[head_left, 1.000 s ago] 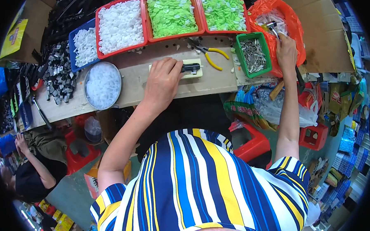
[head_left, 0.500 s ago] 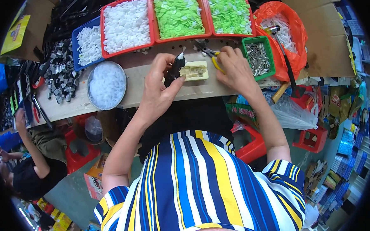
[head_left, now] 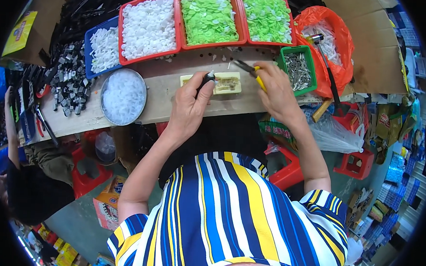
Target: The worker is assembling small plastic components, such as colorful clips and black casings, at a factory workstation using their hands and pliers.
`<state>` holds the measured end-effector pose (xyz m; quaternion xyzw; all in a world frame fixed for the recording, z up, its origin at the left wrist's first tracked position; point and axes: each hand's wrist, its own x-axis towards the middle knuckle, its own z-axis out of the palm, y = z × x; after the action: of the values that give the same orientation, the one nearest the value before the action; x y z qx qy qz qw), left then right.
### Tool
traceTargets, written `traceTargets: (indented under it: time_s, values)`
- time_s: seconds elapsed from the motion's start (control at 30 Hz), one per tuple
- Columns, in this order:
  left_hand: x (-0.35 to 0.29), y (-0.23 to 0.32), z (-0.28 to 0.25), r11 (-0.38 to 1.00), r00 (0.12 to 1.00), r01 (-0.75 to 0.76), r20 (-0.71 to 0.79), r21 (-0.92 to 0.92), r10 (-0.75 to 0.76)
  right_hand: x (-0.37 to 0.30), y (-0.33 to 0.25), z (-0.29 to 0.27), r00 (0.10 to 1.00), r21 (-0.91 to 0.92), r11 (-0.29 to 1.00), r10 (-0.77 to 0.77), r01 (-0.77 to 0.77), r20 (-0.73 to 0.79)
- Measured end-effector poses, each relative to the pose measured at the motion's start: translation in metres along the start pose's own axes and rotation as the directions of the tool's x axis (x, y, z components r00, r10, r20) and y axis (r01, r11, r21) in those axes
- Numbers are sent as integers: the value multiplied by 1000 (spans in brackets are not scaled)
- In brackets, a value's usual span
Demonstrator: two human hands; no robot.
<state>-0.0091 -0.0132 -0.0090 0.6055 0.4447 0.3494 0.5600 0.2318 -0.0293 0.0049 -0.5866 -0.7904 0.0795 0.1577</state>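
My left hand [head_left: 188,106] is closed around a small black piece with a white tip [head_left: 207,78], which points up; the palm hides its lower part. Just behind and beside it lies a cream-coloured block with hollows [head_left: 229,83], a kind of fixture, on the bench. In my right hand [head_left: 277,92] are pliers with yellow handles [head_left: 261,81], their dark jaws pointing left above the bench. A thin metal pin [head_left: 229,65] shows close to the jaw tips. Right of this hand stands a green tray of metal pins [head_left: 298,69].
Red trays hold white pieces [head_left: 148,28] and green pieces [head_left: 211,19] along the back. A round dish of clear pieces [head_left: 123,97] sits left, near black parts [head_left: 72,81]. A hammer [head_left: 329,71] leans over an orange bag [head_left: 347,41]. Another person [head_left: 34,187] sits at left.
My right hand has picked up the pliers from the bench and swung their jaws left. My left hand has lowered slightly, tilting the black piece and uncovering more of the cream block.
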Motion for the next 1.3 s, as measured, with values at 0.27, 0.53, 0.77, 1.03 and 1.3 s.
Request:
traceTargets:
  time_s: [0.27,0.53,0.77,1.03,1.3]
  values:
    - [3,-3,12,981,988,-157,23,117,155,-9,-20,-4,992,223,971,-107,90,66]
    - [-2,-2,-4,984,966,101,252,-146,-62,-18,-21,-1,982,233,963,-160,134,96]
    - [-7,-7,-13,429,728,603,684,-673,49,-21,-31,-12,967,275,939,-239,207,89]
    - [-11,-4,-12,726,880,314,475,-611,19,-17,-36,-17,976,202,965,-192,169,105]
    - [-11,3,-12,986,950,-49,296,-159,95,-22,-36,-23,973,69,983,-178,170,146]
